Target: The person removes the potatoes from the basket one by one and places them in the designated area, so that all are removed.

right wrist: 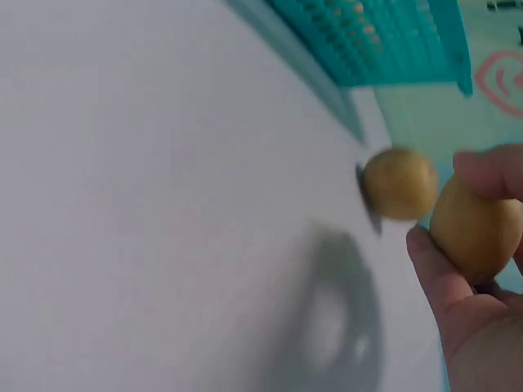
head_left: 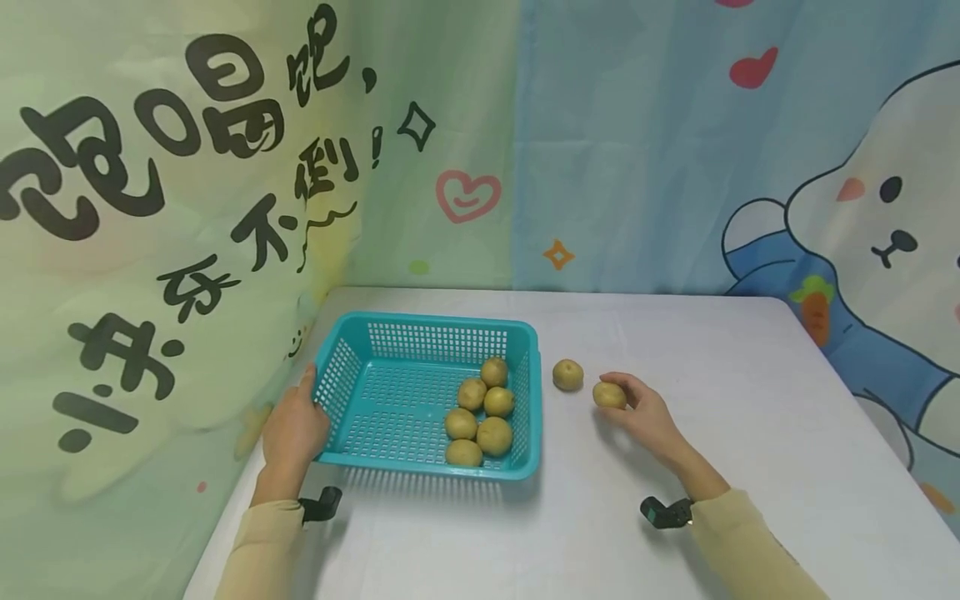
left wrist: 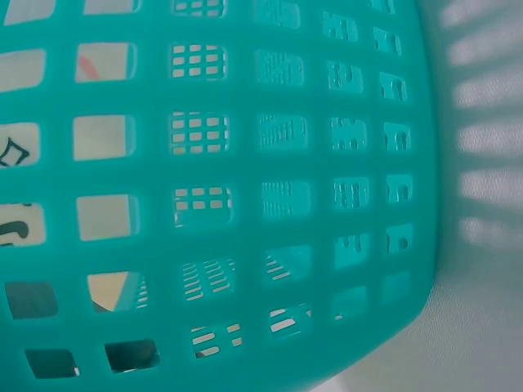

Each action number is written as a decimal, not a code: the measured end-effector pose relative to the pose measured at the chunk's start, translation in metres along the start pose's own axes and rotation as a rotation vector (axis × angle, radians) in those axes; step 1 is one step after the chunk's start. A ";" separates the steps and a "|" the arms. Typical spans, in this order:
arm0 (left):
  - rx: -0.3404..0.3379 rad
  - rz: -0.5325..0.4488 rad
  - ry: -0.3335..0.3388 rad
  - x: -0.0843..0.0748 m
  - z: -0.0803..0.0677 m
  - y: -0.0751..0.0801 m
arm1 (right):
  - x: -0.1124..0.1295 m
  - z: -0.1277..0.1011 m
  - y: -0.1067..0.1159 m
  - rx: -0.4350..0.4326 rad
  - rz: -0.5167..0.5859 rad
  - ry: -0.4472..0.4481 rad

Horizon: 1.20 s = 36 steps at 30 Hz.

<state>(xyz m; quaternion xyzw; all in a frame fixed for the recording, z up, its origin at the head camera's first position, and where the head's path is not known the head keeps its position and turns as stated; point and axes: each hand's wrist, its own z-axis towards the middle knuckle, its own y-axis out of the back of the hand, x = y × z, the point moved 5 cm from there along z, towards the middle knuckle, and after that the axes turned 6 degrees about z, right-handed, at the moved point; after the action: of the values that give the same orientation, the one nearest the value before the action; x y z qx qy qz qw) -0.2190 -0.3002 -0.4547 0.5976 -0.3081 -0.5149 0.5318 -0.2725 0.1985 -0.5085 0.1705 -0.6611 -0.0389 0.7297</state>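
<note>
While in grip, potato (right wrist: 471, 233) partly hidden.

The basket (head_left: 397, 408) is teal, latticed with small holes; the potatoes (head_left: 495, 436) yellow-brown, the worktop (head_left: 675, 333) white. At ten o'clock, black lettering (head_left: 95, 412) on pale green — at two, a white cartoon animal (head_left: 922, 150) (peach-cheeked) on blue.
</note>
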 end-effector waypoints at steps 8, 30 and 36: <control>0.001 0.015 0.003 0.003 -0.002 -0.001 | -0.029 0.014 0.012 -0.013 -0.016 -0.085; -0.004 0.017 -0.022 -0.002 0.004 -0.002 | -0.048 0.042 0.008 -0.122 -0.216 -0.094; -0.005 0.017 -0.001 0.000 0.002 -0.001 | -0.047 0.046 0.006 -0.128 -0.248 -0.096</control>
<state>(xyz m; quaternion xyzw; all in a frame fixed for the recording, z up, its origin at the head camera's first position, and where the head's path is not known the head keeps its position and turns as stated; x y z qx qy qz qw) -0.2211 -0.3006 -0.4556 0.5934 -0.3121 -0.5116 0.5373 -0.3244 0.2082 -0.5481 0.2018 -0.6654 -0.1791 0.6961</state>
